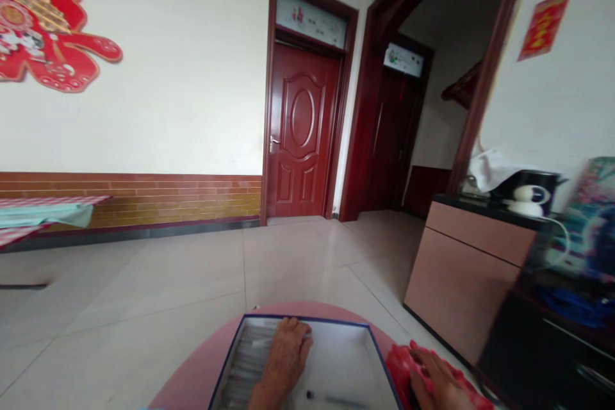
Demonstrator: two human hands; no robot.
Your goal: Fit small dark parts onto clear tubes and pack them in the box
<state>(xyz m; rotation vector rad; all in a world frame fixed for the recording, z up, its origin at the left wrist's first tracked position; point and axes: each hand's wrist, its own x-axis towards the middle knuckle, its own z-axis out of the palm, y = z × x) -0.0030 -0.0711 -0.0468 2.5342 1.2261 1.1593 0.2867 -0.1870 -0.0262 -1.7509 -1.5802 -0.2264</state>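
A round pink table fills the bottom of the view, with a shallow white box with a navy rim on it. My left hand lies inside the box on rows of thin clear tubes, its fingers together. Whether it grips a tube is hidden. A dark-tipped thin pen-like tube lies loose by the box's near edge. To the right of the box, my right hand is closed over a crumpled red plastic bag, and a dark object shows beneath its fingers.
A low tan cabinet stands to the right, topped by a white-and-black device and white cloth. Beyond the tiled floor are a red door and a dark archway. A cloth-covered table stands at left.
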